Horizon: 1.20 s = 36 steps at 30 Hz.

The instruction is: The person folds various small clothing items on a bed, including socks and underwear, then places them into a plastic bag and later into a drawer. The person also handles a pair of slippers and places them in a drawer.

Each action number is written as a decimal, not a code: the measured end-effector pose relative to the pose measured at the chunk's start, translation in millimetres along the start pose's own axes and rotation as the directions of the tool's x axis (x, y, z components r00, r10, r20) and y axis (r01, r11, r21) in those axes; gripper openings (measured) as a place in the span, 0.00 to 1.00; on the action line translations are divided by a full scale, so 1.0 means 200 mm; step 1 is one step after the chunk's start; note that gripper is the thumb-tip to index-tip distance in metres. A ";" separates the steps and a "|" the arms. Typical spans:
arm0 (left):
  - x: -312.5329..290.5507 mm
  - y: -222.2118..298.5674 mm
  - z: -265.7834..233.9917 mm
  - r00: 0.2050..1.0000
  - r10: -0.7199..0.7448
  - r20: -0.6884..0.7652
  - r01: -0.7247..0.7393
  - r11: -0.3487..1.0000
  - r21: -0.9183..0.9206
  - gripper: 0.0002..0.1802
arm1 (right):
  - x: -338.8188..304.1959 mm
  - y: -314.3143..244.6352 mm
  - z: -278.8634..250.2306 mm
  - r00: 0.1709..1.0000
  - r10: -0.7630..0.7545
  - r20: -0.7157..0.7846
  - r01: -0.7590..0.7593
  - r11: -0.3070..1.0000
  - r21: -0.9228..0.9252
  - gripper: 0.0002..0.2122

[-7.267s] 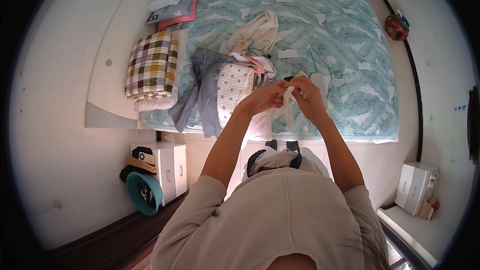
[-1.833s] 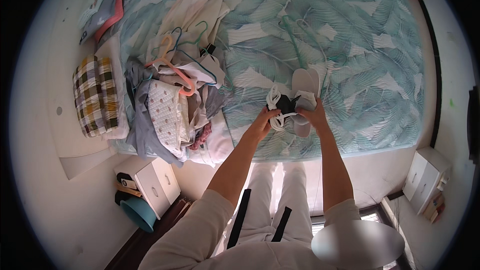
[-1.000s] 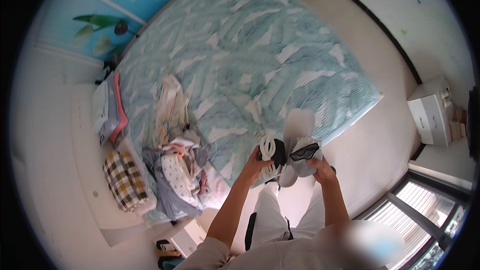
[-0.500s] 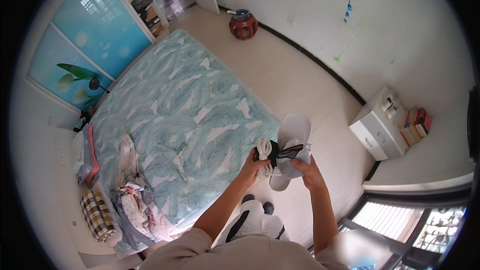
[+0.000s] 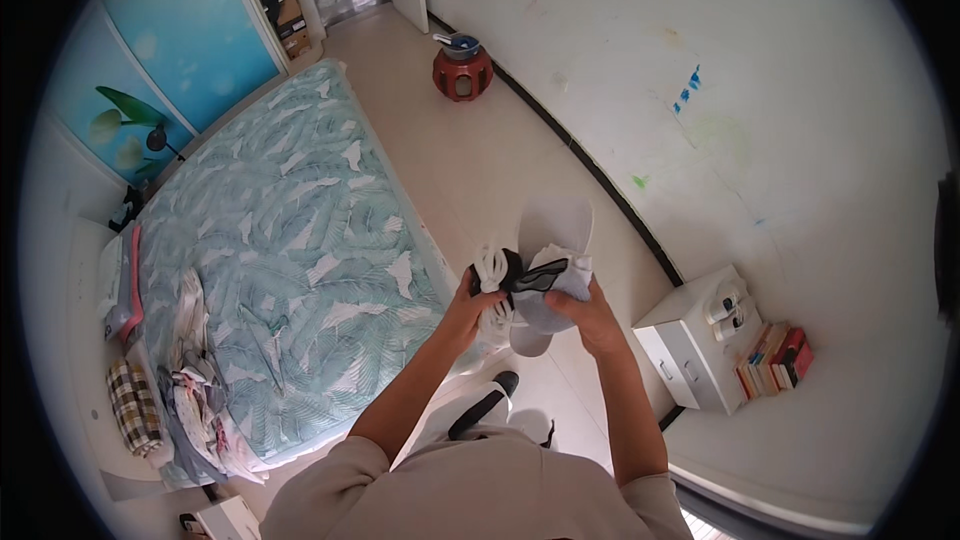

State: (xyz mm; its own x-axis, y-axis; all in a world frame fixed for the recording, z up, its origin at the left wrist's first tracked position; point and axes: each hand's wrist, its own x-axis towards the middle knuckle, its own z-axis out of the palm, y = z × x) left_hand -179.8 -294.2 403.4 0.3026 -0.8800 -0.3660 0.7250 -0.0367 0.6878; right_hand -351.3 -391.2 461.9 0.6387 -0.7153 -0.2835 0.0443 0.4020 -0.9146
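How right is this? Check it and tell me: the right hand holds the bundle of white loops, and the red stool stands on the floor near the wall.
Wrong hand: the head view shows the bundle of white loops in the left hand. The red stool does stand on the floor near the wall.

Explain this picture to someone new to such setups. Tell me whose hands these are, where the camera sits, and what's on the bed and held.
No machine here: these are a person's own bare hands. The camera is the left one of two worn on the head, looking down through a fisheye lens, so straight edges bend near the rim. On the leaf-patterned bed lie a heap of clothes and a folded checked bundle. The left hand grips looped white cord. The right hand grips rounded grey items, perhaps caps, with a dark-rimmed piece I can't identify.
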 end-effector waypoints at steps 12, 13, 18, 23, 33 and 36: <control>0.99 0.31 0.47 0.951 0.236 -0.199 -0.240 0.971 0.007 0.35 | 1.20 -0.55 -0.40 0.983 0.079 0.165 -0.074 0.997 -0.035 0.32; 1.08 0.35 0.48 0.932 0.275 -0.235 -0.281 0.960 0.008 0.34 | 1.31 -0.60 -0.40 0.971 0.078 0.225 -0.070 0.997 -0.042 0.32; 1.37 0.51 0.48 0.839 0.352 -0.415 -0.378 0.926 0.019 0.36 | 1.85 -0.75 -0.31 0.885 0.173 0.433 -0.134 0.984 -0.118 0.33; 1.58 0.76 0.30 0.708 0.385 -0.591 -0.473 0.881 0.008 0.37 | 2.35 -0.78 0.00 0.764 0.228 0.604 -0.148 0.972 -0.180 0.33; 2.28 1.59 -0.21 0.684 0.392 -0.614 -0.583 0.801 -0.137 0.37 | 3.50 -0.92 0.61 0.650 0.291 0.702 -0.241 0.955 -0.173 0.32; 2.46 1.84 -0.36 0.685 0.395 -0.613 -0.614 0.766 -0.193 0.37 | 3.81 -0.99 0.76 0.583 0.319 0.747 -0.378 0.921 -0.098 0.30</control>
State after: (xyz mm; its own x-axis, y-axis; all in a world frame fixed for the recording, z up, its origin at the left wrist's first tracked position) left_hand 280.3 -707.2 430.3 0.8724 -0.3271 -0.3632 0.4886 0.6033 0.6303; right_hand 244.3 -928.6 470.5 0.9605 0.1380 -0.2418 -0.2761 0.5841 -0.7633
